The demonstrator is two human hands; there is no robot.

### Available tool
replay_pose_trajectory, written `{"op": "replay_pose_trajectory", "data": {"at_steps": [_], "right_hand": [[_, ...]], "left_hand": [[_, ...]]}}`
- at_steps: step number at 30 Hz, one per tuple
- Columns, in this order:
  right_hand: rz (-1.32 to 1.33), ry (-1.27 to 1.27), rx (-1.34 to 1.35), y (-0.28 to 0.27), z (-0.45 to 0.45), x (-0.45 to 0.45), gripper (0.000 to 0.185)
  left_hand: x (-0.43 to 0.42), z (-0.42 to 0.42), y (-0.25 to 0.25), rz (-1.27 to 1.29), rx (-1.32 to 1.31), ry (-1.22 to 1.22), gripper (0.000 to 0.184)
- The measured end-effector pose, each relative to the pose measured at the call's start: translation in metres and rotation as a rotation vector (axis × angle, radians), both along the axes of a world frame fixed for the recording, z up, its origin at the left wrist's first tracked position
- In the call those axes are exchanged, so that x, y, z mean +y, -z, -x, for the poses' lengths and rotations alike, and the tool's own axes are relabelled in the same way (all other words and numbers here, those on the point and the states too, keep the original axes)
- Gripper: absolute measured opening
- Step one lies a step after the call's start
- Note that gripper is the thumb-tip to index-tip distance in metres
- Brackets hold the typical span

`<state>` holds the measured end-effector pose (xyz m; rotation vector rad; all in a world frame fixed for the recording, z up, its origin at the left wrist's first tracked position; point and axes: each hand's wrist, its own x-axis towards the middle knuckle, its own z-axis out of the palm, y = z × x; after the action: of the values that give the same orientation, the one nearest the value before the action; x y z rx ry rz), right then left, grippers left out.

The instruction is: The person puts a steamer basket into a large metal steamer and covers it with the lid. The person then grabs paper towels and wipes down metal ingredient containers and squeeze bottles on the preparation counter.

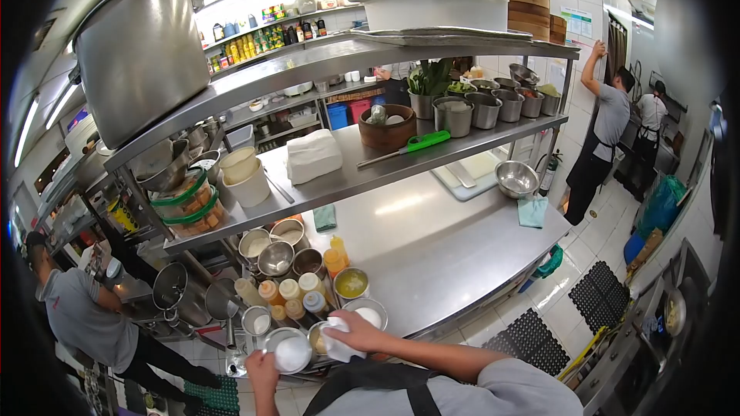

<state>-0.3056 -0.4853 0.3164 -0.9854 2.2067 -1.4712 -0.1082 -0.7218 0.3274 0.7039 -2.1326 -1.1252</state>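
Observation:
My left hand (263, 370) is closed at the left edge of a round metal bowl (290, 350), which looks whitish inside. In my right hand (362, 332) is a crumpled white cloth (339, 340), bunched under the fingers just right of that bowl. Behind the cloth stands a metal bowl of white powder or grains (368, 313). Another bowl, with tan contents, is partly hidden by the cloth. Beyond my hands are several squeeze bottles (290, 290) and a metal bowl of yellow-green liquid (351, 283).
A steel counter (432, 262) runs to the right under a steel shelf (370, 166) carrying metal pots, a green-handled tool (416, 148) and white folded cloth (314, 156). A co-worker (92, 308) stands at left; two more people are at right. Black mats (532, 343) lie on the floor.

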Motion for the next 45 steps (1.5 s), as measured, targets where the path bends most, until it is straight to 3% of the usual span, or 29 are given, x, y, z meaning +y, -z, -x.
{"op": "replay_pose_trajectory", "data": {"at_steps": [1,4,8,11,12,15,16,19,21,23,24,25,26,28,29,31,32,33,36,38,39,41,43,45], "right_hand": [[0.002,-0.021,0.057,-0.014,-0.006,-0.001,0.066],[-0.198,-0.176,-0.037,-0.072,-0.015,0.014,0.062],[-0.120,-0.123,-0.028,-0.030,0.000,0.028,0.053],[-0.024,-0.075,-0.002,-0.029,0.005,0.045,0.047],[-0.023,-0.075,-0.002,-0.039,0.006,0.053,0.043],[0.047,-0.158,-0.217,-0.069,0.012,0.070,0.042],[0.078,-0.172,-0.239,-0.073,0.014,0.072,0.043],[0.123,-0.184,-0.049,-0.079,0.015,0.077,0.041],[0.075,-0.101,0.009,-0.092,0.012,0.081,0.043],[0.107,-0.096,-0.155,-0.100,0.025,0.090,0.049],[0.086,-0.093,-0.468,-0.118,0.030,0.102,0.051],[0.243,-0.055,-0.733,-0.120,0.030,0.114,0.055],[0.281,-0.065,-0.704,-0.127,0.032,0.125,0.054],[0.215,-0.115,-0.700,-0.140,0.024,0.143,0.052],[0.167,-0.138,-0.766,-0.133,0.020,0.150,0.052],[0.066,-0.228,-0.887,-0.106,0.007,0.167,0.043],[-0.023,-0.330,-0.649,-0.105,-0.007,0.162,0.040],[-0.101,-0.419,-0.403,-0.107,-0.018,0.157,0.037],[-0.002,-0.410,-0.402,-0.098,-0.026,0.160,0.038],[-0.144,-0.359,-0.320,-0.101,-0.026,0.155,0.037],[-0.216,-0.328,-0.276,-0.106,-0.024,0.152,0.036],[-0.191,-0.217,-0.123,-0.130,-0.020,0.131,0.032],[-0.035,-0.153,0.139,-0.147,-0.006,0.117,0.026],[-0.034,-0.282,0.483,-0.177,0.010,0.098,0.034]], "left_hand": [[0.006,0.015,0.005,0.135,-0.034,0.066,0.023],[0.049,0.044,-0.019,0.141,-0.092,0.114,0.024],[0.083,0.053,-0.050,0.258,-0.134,0.179,0.025],[0.082,0.055,-0.046,-0.055,-0.075,0.147,0.028],[0.088,0.059,-0.044,-0.322,-0.030,0.226,0.034],[0.109,0.066,-0.035,-1.130,0.111,0.422,0.074],[0.108,0.061,-0.035,-1.370,-0.052,0.563,0.094],[0.125,0.060,-0.043,-1.558,-0.001,0.834,0.094],[0.128,0.065,-0.033,-1.361,-0.090,0.654,0.093],[0.128,0.064,-0.019,-2.200,0.320,0.585,0.087],[0.132,0.066,-0.031,-2.147,0.355,0.734,0.085],[0.133,0.072,-0.043,-2.076,0.394,0.873,0.082],[0.124,0.076,-0.035,-2.135,0.515,0.923,0.084],[0.103,0.079,-0.031,-2.199,0.724,0.803,0.086],[0.095,0.076,-0.036,-2.222,0.800,0.623,0.085],[0.086,0.069,-0.031,-2.119,0.793,0.530,0.085],[0.087,0.062,-0.033,-2.080,0.681,0.461,0.085],[0.092,0.059,-0.032,-2.031,0.647,0.591,0.085],[0.104,0.059,-0.030,-2.067,0.674,0.491,0.080],[0.104,0.062,-0.024,-2.104,0.687,0.391,0.077],[0.107,0.060,-0.024,-2.065,0.681,0.466,0.076],[0.113,0.055,-0.024,-1.992,0.657,0.618,0.075],[0.117,0.053,-0.013,-1.958,0.558,0.644,0.087],[0.130,0.055,-0.048,-1.831,0.378,0.418,0.088]]}}
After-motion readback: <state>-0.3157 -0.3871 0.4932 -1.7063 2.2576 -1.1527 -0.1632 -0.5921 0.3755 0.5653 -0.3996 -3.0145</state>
